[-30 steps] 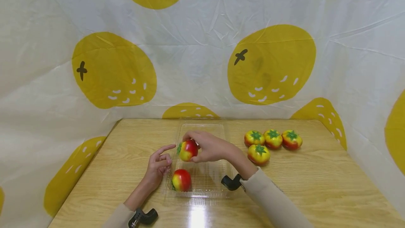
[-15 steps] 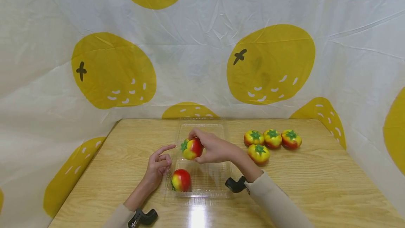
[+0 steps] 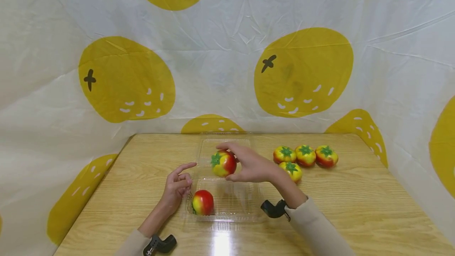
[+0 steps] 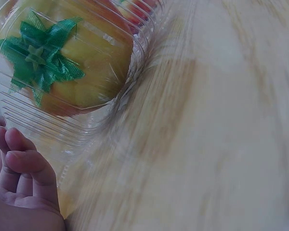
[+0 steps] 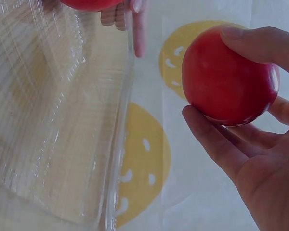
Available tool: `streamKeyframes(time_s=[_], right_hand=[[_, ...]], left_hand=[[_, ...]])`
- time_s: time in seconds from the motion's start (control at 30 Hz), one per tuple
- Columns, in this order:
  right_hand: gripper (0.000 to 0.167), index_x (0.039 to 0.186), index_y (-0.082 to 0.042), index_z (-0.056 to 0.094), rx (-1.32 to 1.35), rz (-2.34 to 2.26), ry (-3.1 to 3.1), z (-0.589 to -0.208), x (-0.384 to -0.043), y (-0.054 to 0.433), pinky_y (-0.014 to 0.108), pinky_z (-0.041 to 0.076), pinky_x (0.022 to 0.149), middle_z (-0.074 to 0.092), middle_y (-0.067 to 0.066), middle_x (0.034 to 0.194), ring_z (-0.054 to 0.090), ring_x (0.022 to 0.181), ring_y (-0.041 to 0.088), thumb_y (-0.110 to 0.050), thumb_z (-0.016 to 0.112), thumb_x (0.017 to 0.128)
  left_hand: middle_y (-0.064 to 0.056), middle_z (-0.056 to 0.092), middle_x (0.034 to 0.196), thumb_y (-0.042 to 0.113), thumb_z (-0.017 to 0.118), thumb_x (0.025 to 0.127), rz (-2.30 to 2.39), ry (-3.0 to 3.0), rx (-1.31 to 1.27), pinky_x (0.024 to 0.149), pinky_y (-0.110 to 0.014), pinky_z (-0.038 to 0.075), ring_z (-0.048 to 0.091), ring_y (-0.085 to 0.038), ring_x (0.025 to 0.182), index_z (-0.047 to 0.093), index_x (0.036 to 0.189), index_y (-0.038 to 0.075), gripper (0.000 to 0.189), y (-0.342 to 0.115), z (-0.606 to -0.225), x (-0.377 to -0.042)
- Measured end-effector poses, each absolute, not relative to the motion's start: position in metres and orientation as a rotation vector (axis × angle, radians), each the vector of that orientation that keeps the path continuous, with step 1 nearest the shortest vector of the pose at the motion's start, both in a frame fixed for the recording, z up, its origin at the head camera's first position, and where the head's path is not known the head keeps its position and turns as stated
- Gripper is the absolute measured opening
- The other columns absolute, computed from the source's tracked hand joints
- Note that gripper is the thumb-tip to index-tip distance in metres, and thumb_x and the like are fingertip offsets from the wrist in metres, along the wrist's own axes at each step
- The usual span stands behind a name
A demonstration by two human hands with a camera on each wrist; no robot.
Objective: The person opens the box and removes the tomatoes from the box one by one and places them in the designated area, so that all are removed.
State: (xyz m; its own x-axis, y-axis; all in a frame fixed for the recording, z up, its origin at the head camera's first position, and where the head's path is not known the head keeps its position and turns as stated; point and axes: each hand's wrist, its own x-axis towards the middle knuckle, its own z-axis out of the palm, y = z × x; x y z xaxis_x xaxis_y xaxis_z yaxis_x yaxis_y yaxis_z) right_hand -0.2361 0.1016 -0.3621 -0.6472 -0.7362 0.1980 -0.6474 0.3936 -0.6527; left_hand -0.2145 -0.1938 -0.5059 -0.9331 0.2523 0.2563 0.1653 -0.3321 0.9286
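My right hand (image 3: 254,165) holds up a toy tomato (image 3: 224,164), red below and yellow around its green star-shaped top, over the clear plastic container (image 3: 245,219). In the right wrist view, the thumb and fingers grip the smooth red tomato (image 5: 229,79) from its sides. At the container's left edge is my left hand (image 3: 175,191), its index finger stretched out and the others curled. Thumb and fingertips pinch at the rim in the left wrist view. A second tomato (image 3: 203,202) lies on its side in the container's near left corner, its green top (image 4: 41,55) facing left.
Several more toy tomatoes (image 3: 305,155) sit green side up on the wooden table (image 3: 355,208), right of the container. Behind the container's near half lies its opened lid (image 3: 207,143). A white curtain (image 3: 217,74) with yellow fruit prints hangs behind the table.
My right hand has moved to the right with the tomato, and its green top has turned more toward the head camera. My left hand and the tomato in the container have stayed put.
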Motion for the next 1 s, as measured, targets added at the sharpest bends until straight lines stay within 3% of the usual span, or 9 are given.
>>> streamKeyframes(time_s=[0.4, 0.67, 1.0], right_hand=[[0.082, 0.150, -0.014, 0.048, -1.200, -1.089, 2.649, -0.358, -0.226, 0.125, 0.030, 0.058, 0.092, 0.052, 0.011, 0.145, 0.059, 0.119, 0.024, -0.018, 0.089, 0.079], [0.080, 0.149, -0.013, 0.046, -1.156, -1.151, 2.660, -0.355, -0.222, 0.144, 0.038, 0.057, 0.099, 0.059, 0.006, 0.139, 0.061, 0.116, 0.020, -0.010, 0.086, 0.080], [0.081, 0.152, -0.014, 0.043, -1.099, -1.181, 2.682, -0.355, -0.218, 0.170, 0.038, 0.053, 0.104, 0.055, 0.006, 0.147, 0.059, 0.125, 0.021, -0.004, 0.082, 0.082]], left_hand=[[0.008, 0.060, 0.069, -0.012, 0.043, 0.092, 2.460, 1.779, 0.573, 0.040, -0.020, 0.033, 0.050, -0.004, 0.051, 0.043, 0.145, -0.012, 0.053, -0.195, -0.506, -0.214], [0.008, 0.060, 0.070, -0.012, 0.043, 0.092, 2.452, 1.766, 0.584, 0.041, -0.020, 0.032, 0.051, -0.003, 0.052, 0.043, 0.145, -0.013, 0.053, -0.195, -0.506, -0.214], [0.008, 0.060, 0.071, -0.012, 0.042, 0.092, 2.452, 1.762, 0.604, 0.040, -0.021, 0.032, 0.051, -0.004, 0.053, 0.045, 0.144, -0.012, 0.052, -0.195, -0.506, -0.215]])
